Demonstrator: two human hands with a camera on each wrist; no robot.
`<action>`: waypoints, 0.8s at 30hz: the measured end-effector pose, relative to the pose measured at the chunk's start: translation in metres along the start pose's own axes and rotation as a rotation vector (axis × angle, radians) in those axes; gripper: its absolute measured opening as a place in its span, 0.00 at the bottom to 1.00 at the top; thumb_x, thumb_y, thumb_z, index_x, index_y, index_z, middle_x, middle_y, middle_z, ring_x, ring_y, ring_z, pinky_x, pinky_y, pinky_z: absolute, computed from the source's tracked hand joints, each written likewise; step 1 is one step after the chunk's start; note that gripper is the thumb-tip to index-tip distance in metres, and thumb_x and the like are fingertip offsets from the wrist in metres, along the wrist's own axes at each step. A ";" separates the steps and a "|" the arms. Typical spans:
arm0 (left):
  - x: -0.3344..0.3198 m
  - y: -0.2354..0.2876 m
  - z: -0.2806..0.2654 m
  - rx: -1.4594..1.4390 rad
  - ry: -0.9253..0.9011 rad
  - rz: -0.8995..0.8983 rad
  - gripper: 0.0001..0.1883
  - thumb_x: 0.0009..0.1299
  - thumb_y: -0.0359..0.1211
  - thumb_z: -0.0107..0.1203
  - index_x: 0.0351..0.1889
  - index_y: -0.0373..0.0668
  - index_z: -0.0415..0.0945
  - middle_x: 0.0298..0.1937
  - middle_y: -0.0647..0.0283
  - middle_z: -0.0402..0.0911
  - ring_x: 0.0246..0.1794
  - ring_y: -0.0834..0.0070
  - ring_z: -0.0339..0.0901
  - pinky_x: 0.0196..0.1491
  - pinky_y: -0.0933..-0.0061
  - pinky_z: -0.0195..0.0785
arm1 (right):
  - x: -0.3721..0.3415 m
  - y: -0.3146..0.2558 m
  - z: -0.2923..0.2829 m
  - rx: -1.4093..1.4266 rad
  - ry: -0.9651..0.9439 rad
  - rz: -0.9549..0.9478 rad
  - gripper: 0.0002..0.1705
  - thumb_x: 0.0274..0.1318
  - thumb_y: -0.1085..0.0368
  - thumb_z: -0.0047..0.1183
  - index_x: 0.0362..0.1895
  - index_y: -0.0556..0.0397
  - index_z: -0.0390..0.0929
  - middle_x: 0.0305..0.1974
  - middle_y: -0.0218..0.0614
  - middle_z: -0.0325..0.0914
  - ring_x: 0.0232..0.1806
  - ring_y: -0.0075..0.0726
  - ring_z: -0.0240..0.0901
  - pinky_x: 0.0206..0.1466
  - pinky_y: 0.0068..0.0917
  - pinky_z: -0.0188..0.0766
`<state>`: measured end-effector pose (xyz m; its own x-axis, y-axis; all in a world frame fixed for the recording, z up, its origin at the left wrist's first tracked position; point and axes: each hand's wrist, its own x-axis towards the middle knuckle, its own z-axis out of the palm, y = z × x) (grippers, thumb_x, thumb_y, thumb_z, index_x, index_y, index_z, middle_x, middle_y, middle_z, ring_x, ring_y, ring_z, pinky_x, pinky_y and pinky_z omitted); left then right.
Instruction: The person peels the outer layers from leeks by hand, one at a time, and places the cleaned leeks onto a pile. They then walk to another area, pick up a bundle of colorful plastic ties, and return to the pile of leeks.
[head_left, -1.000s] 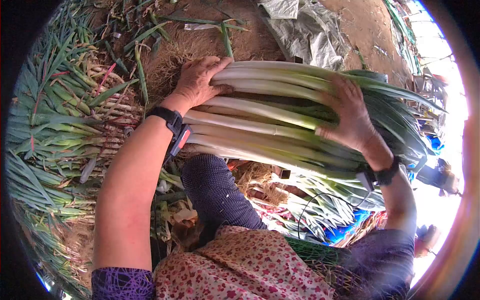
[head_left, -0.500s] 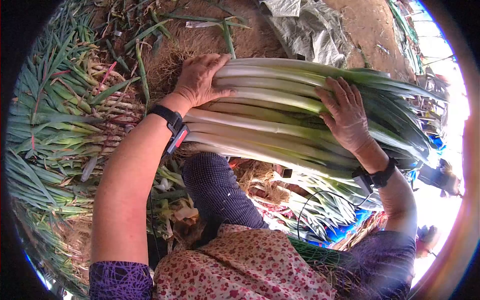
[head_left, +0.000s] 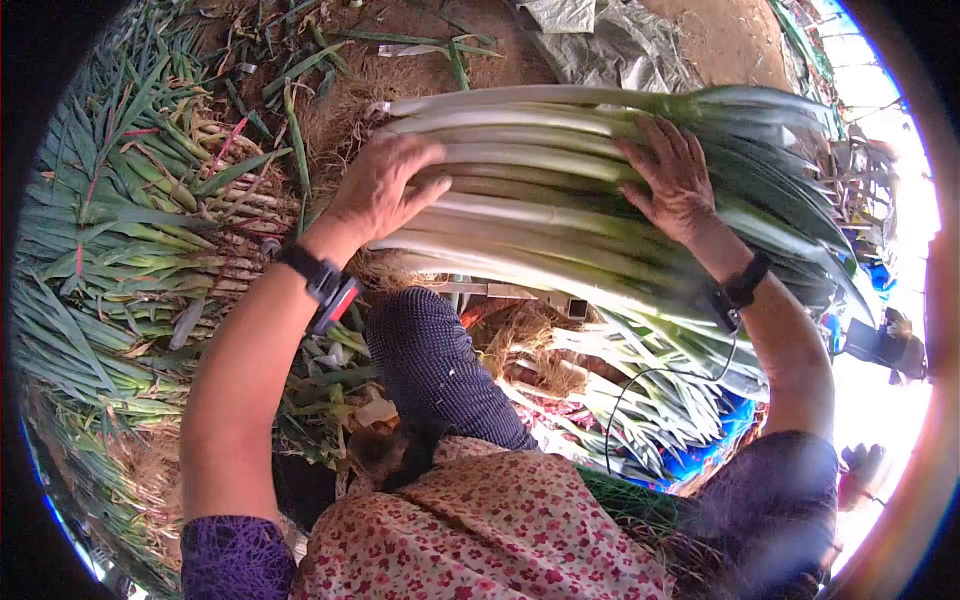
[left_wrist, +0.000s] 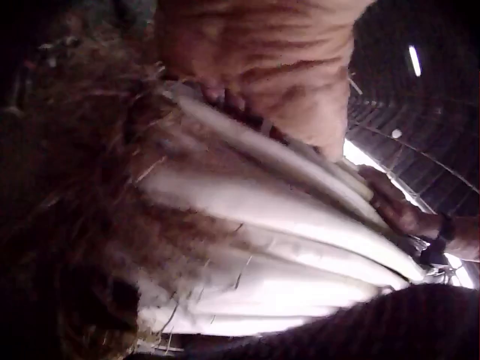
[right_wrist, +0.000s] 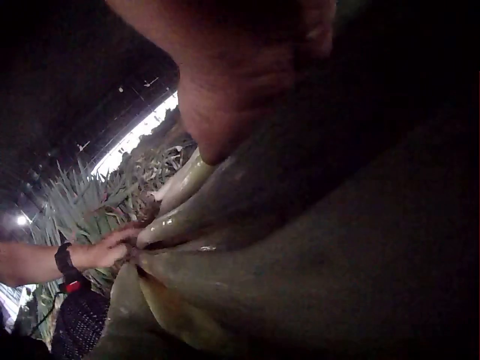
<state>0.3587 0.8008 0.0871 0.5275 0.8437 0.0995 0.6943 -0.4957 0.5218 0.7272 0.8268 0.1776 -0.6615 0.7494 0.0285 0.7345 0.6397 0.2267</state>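
Note:
A wide bundle of leeks (head_left: 530,215) lies across in front of the person, white root ends at the left and dark green leaves at the right. Over the root end, the left hand (head_left: 385,185) lies with fingers spread on the white stalks. The right hand (head_left: 672,185) rests, fingers spread, where the stalks turn green. In the left wrist view, white stalks (left_wrist: 285,217) and brown roots lie under the left palm (left_wrist: 262,82). Dark leaves fill much of the right wrist view below the right hand (right_wrist: 240,82).
Piles of smaller green-topped plants (head_left: 130,280) cover the left side. A grey plastic sheet (head_left: 610,50) lies on the soil beyond the bundle. More leeks (head_left: 640,400) and blue material (head_left: 705,455) are at the lower right, beside the person's knee (head_left: 425,350).
The bundle has shifted away from the body, and its far stalk now lies beyond both hands. The left hand has moved down and left across the root end; the right hand has moved slightly up.

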 end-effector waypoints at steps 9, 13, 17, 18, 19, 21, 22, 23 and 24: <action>-0.049 0.011 0.035 0.291 0.017 -0.140 0.29 0.67 0.52 0.42 0.65 0.55 0.55 0.62 0.55 0.59 0.64 0.59 0.54 0.66 0.54 0.43 | -0.015 -0.040 -0.062 0.098 -0.089 0.070 0.39 0.46 0.39 0.51 0.61 0.42 0.62 0.63 0.43 0.54 0.67 0.49 0.45 0.69 0.48 0.36; -0.051 0.013 0.038 0.338 -0.002 -0.186 0.28 0.68 0.52 0.40 0.65 0.57 0.54 0.63 0.55 0.57 0.65 0.58 0.52 0.67 0.54 0.41 | -0.056 -0.088 -0.086 0.228 -0.196 0.024 0.38 0.47 0.42 0.52 0.61 0.42 0.62 0.63 0.43 0.54 0.67 0.49 0.46 0.68 0.48 0.38; -0.051 0.016 0.037 0.250 0.005 -0.195 0.29 0.68 0.51 0.41 0.65 0.57 0.54 0.63 0.53 0.57 0.64 0.57 0.53 0.66 0.50 0.41 | -0.008 -0.031 -0.092 0.347 -0.067 0.222 0.28 0.54 0.47 0.48 0.55 0.49 0.69 0.54 0.46 0.67 0.59 0.48 0.60 0.61 0.42 0.56; -0.052 0.018 0.037 0.229 0.011 -0.204 0.29 0.67 0.51 0.42 0.65 0.57 0.55 0.63 0.53 0.57 0.64 0.57 0.53 0.66 0.49 0.41 | 0.012 -0.009 -0.086 0.345 -0.081 0.226 0.27 0.55 0.48 0.47 0.55 0.50 0.68 0.53 0.46 0.68 0.58 0.49 0.62 0.60 0.40 0.59; -0.052 0.017 0.035 0.211 0.020 -0.216 0.29 0.67 0.51 0.42 0.65 0.57 0.55 0.62 0.53 0.57 0.64 0.57 0.53 0.66 0.49 0.41 | 0.033 0.011 -0.078 0.345 -0.091 0.226 0.27 0.56 0.49 0.46 0.55 0.51 0.68 0.51 0.46 0.70 0.56 0.49 0.64 0.58 0.39 0.61; -0.053 0.009 0.044 0.256 0.075 -0.160 0.29 0.67 0.51 0.43 0.65 0.57 0.55 0.61 0.53 0.59 0.63 0.56 0.55 0.65 0.48 0.42 | 0.073 0.043 -0.057 0.254 -0.199 0.213 0.27 0.57 0.48 0.45 0.55 0.51 0.68 0.53 0.46 0.69 0.57 0.49 0.63 0.59 0.40 0.61; -0.053 0.010 0.045 0.258 0.102 -0.158 0.29 0.67 0.51 0.43 0.65 0.57 0.55 0.61 0.53 0.59 0.63 0.56 0.55 0.65 0.48 0.42 | 0.091 0.055 -0.044 0.210 -0.255 0.204 0.27 0.57 0.48 0.44 0.55 0.51 0.68 0.53 0.46 0.68 0.57 0.49 0.63 0.59 0.40 0.60; -0.053 0.011 0.045 0.262 0.126 -0.157 0.29 0.66 0.50 0.43 0.65 0.57 0.56 0.61 0.54 0.59 0.63 0.56 0.55 0.65 0.47 0.41 | 0.108 0.064 -0.029 0.178 -0.326 0.239 0.27 0.58 0.48 0.43 0.55 0.51 0.68 0.53 0.46 0.69 0.57 0.49 0.63 0.59 0.40 0.61; -0.052 0.013 0.040 0.241 0.111 -0.162 0.29 0.65 0.50 0.45 0.64 0.56 0.56 0.61 0.56 0.59 0.63 0.57 0.55 0.64 0.46 0.42 | 0.124 0.069 -0.016 0.147 -0.396 0.274 0.27 0.58 0.48 0.43 0.55 0.51 0.68 0.52 0.46 0.69 0.56 0.49 0.64 0.58 0.40 0.61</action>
<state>0.3600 0.7422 0.0543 0.3528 0.9266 0.1298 0.8683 -0.3760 0.3236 0.6932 0.9613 0.2123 -0.3537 0.8823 -0.3104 0.9057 0.4060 0.1219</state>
